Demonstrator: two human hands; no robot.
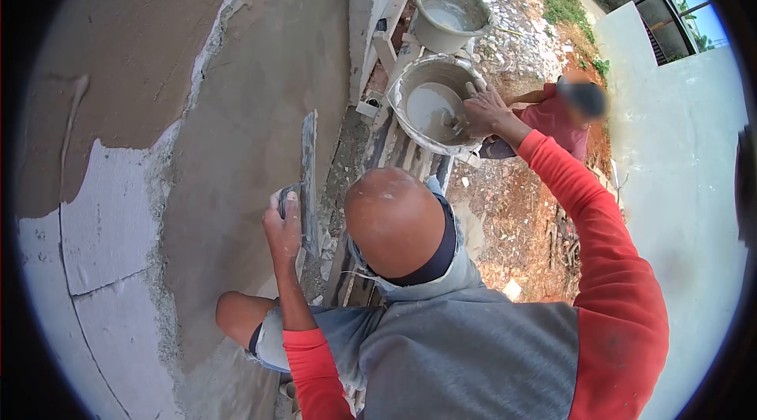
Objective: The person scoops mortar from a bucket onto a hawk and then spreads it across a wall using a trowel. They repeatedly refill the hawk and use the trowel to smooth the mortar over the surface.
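Observation:
My left hand [285, 219] is closed round the handle of a long, flat trowel [309, 183], which stands edge-on beside the plastered wall [236, 104]. My right hand [487, 111] reaches over the right rim of the nearer bucket [402, 116], its fingers bent at the inner side; whether they hold anything is hard to make out. Grey, watery mix [432, 107] lies at the bottom of that bucket, with a small object partly in it near my fingers. A second bucket [423, 29], holding greyish liquid, stands just beyond the first.
Both buckets stand on wooden planks [386, 144] running along the wall. Another person [556, 116] in a red top is below, right of the buckets. Rubble-strewn ground [512, 223] and a pale wall [678, 160] lie to the right. Bare white blocks [110, 223] show at the left.

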